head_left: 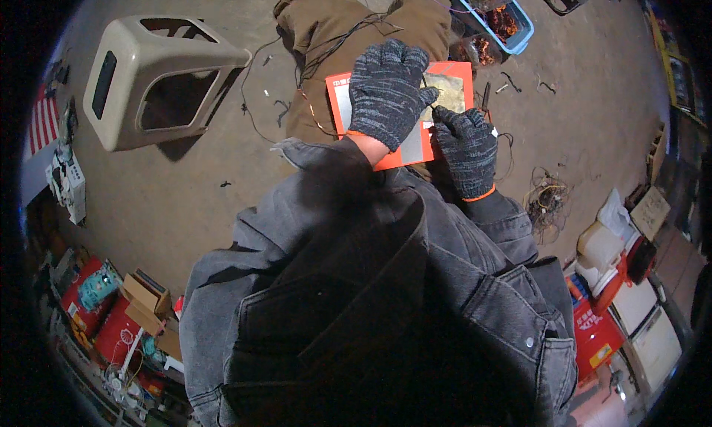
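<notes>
Both my hands wear dark grey knitted gloves with orange cuffs. My left hand [389, 93] is closed, its thumb against a thin black wire [425, 80]. Just to its right, my right hand [467, 152] pinches the same wire between thumb and fingers. Beneath them a flat orange and silver board [406, 157] lies across my lap, with a worn yellowish patch [449, 93]. Dark cables [337, 41] run over my brown trousers [315, 19], and a strand with a bare copper look [315, 114] reaches toward my left wrist. Dark thin prongs [486, 97] show beside my right hand; their kind is unclear.
A beige plastic housing [122, 108] stands on the floor at the left. At the far right of my lap, a blue basket [522, 34] holds coppery scrap, beside clear containers [475, 50]. A wire tangle [546, 197] and black scraps [512, 82] lie on the right floor.
</notes>
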Motion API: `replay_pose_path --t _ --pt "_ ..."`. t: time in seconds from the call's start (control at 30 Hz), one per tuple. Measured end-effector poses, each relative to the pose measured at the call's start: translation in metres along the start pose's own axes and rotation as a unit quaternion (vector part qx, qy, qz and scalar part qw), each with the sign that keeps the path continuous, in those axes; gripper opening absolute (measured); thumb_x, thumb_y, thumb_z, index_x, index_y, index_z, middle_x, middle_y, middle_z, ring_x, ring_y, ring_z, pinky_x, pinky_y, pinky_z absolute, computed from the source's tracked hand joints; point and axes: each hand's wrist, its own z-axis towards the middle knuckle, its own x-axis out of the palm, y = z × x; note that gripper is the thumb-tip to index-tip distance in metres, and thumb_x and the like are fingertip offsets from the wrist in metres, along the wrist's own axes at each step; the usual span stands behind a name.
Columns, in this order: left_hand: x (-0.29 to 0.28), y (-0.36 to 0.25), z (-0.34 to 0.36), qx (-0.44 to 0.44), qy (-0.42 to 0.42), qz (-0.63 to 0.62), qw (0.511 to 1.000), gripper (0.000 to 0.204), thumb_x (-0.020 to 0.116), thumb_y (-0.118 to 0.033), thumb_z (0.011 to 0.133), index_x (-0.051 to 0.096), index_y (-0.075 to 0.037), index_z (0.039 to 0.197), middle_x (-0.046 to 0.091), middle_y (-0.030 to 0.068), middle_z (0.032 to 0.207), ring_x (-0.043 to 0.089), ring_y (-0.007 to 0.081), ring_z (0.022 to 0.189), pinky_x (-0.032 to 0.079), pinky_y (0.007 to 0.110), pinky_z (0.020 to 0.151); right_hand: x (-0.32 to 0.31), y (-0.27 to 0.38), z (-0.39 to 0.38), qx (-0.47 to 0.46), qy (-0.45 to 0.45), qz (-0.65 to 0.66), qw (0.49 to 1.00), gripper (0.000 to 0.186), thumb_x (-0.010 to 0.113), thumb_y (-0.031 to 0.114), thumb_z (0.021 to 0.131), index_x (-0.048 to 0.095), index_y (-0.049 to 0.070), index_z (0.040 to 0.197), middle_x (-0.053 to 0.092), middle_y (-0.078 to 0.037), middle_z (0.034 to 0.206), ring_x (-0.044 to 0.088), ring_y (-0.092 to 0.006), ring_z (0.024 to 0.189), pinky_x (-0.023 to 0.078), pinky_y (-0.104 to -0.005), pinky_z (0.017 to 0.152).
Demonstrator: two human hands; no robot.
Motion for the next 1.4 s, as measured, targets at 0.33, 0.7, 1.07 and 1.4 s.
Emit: replay_pose_path --t 0.33,0.7,1.07,1.4 --pt "-0.001 -0.002 0.002 -0.017 0.026 -0.009 0.999 0.047 0.075 -0.038 0.072 0.061 -0.012 0.109 0.059 0.0124 0.106 0.053 0.0326 0.105 0.038 0.046 0.093 0.002 -0.006 -0.003 0.001 0.005 -0.017 1.000 0.029 0.070 0.014 0.080 0.067 0.013 0.108 0.061 -0.010 0.088 0.062 -0.0287 0.077 0.050 -0.0395 0.063" --pt "0.000 -0.002 0.000 -0.006 0.005 0.002 1.000 0.047 0.075 -0.038 0.072 0.061 -0.013 0.110 0.058 0.0125 0.104 0.053 0.0335 0.106 0.038 0.046 0.094 -0.002 -0.004 -0.006 0.030 0.012 -0.016 0.999 0.025 0.069 0.015 0.082 0.068 0.013 0.107 0.060 -0.011 0.091 0.063 -0.0296 0.077 0.051 -0.0398 0.064" --pt "-0.001 0.001 -0.001 0.008 -0.001 -0.027 1.000 0.044 0.074 -0.038 0.073 0.062 -0.010 0.105 0.057 0.0139 0.102 0.053 0.0339 0.101 0.039 0.046 0.090 -0.006 -0.003 -0.002 0.023 0.003 0.022 0.999 0.024 0.069 0.013 0.080 0.069 0.011 0.104 0.060 -0.011 0.090 0.063 -0.0292 0.078 0.051 -0.0389 0.066" --pt "-0.001 -0.003 0.001 0.006 -0.008 -0.011 1.000 0.044 0.074 -0.039 0.073 0.062 -0.010 0.103 0.057 0.0144 0.102 0.053 0.0344 0.101 0.039 0.047 0.090 -0.006 0.002 -0.002 0.037 0.010 -0.014 0.999 0.026 0.070 0.014 0.079 0.069 0.013 0.105 0.058 -0.010 0.088 0.061 -0.0284 0.080 0.050 -0.0395 0.066"
